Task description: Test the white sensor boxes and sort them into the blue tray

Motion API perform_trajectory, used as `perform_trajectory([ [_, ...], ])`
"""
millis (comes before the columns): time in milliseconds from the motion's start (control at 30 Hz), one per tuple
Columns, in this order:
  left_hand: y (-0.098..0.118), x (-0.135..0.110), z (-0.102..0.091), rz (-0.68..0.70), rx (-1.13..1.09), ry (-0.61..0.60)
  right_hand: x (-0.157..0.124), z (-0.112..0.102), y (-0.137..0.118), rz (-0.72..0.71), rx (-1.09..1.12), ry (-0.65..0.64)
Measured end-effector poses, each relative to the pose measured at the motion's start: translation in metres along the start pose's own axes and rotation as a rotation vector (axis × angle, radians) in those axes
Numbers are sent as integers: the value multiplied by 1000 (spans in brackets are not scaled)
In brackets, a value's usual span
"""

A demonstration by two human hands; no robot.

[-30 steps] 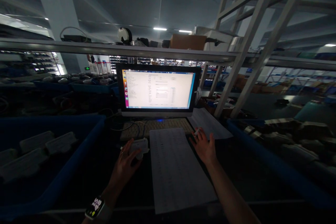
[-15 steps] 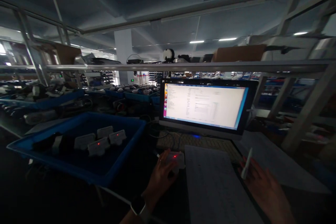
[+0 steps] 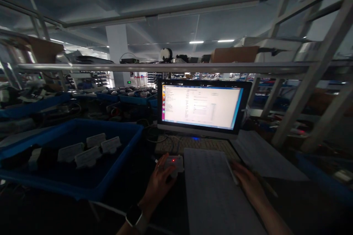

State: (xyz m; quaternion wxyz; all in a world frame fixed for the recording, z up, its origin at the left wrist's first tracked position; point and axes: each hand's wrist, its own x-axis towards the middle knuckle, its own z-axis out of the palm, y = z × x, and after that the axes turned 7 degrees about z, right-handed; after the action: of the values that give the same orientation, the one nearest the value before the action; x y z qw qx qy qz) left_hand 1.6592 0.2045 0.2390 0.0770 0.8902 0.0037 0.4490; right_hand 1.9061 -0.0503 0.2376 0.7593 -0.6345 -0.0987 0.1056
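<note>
My left hand, wearing a watch on the wrist, is closed around the left side of a small white plastic module with a lit red light. The module sits just in front of the keyboard. At the right edge of the printed paper sheets, my right hand has its fingers against a slim white pen; the fingers are dim and slightly blurred. Another slender, pen-like stick shows beyond that hand.
To the left stands a blue tray with several white modules in it. A lit monitor is behind the keyboard, under a long shelf. More paper lies right of the keyboard. Metal posts rise at right.
The view has turned right. My right hand has come left to the paper's edge, and the pen leans the other way. The left hand stays on the module. Red lights on the tray's modules no longer show.
</note>
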Motion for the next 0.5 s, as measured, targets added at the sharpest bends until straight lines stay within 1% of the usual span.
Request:
perform_trajectory([
  [67,0,0,0,-5,0,5,-6,5,-2,-13,-145,7],
  [133,0,0,-1,-5,-4,0,-12,10,-4,-62,-280,-8],
  [300,-1,1,-4,5,5,-16,-24,22,-8,-210,-536,-155],
  [400,-1,2,-4,16,16,-2,-27,24,-12,-234,-567,-187],
  [500,0,2,-4,14,23,2,-26,21,-16,-196,-463,-158],
])
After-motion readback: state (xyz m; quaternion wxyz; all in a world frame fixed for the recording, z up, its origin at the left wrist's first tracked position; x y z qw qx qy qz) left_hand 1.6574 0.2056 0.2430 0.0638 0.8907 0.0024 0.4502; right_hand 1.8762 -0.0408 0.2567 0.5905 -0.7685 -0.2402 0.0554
